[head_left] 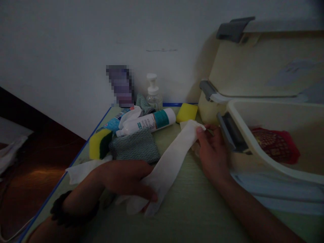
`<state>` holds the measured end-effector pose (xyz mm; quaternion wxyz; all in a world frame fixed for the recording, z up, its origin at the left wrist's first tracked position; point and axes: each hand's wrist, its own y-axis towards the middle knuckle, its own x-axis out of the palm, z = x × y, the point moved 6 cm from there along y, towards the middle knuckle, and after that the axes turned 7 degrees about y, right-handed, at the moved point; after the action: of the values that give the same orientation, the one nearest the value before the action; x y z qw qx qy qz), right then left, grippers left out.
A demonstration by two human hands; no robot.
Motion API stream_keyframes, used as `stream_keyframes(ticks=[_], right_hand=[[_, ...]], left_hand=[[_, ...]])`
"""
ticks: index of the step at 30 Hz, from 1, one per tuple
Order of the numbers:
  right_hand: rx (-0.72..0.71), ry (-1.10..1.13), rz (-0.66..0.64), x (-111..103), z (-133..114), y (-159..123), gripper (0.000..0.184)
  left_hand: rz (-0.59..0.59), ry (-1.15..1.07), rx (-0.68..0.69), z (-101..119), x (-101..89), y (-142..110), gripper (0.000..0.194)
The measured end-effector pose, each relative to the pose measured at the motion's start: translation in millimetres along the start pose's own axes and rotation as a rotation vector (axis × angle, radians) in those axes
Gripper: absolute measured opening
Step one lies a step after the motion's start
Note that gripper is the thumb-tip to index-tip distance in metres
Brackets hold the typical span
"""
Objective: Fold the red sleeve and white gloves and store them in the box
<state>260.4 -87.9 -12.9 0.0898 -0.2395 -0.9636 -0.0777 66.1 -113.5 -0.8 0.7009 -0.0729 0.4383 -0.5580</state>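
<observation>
A white glove (172, 162) is stretched slantwise over the table between my two hands. My left hand (130, 179) is closed on its finger end, with the thumb lying on top. At the cuff, my right hand (211, 146) pinches the edge between thumb and fingers. Just beyond my left hand lies a folded grey-green cloth (135, 146). A yellow and green sponge (100, 144) stands left of the cloth, and another piece of white material (84, 170) lies partly under my left forearm.
A white and teal bottle (152, 122) lies behind the cloth, near a blue packet (113, 122). Along the wall are a pump bottle (154, 94), a yellow sponge (186, 113) and a pixelated upright object (123, 86). At right, an open cream box (265, 168) contains a red packet (275, 145).
</observation>
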Motion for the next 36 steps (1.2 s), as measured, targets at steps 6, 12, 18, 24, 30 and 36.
stream_keyframes(ticks=[6,12,18,24,30,36], right_hand=[[-0.020,-0.091,0.064,-5,-3,2,0.016],[-0.032,-0.116,0.044,-5,0,2,0.014],[-0.011,-0.079,0.062,-5,-2,2,0.012],[-0.026,-0.013,0.044,-5,7,4,0.013],[-0.011,-0.033,0.054,-5,7,4,0.016],[-0.008,-0.064,0.075,-4,0,3,0.014]], left_hand=[[-0.017,-0.080,0.008,3,-1.3,-4,0.035],[0.193,-0.187,-0.077,-9,-12.7,-16,0.045],[0.315,-0.061,-0.215,-16,-20.5,-16,0.064],[0.281,-0.004,-0.160,-11,-18.6,-13,0.035],[0.334,-0.062,-0.083,-13,-23.4,-10,0.032],[0.398,-0.103,-0.179,-23,-28.5,-10,0.029]])
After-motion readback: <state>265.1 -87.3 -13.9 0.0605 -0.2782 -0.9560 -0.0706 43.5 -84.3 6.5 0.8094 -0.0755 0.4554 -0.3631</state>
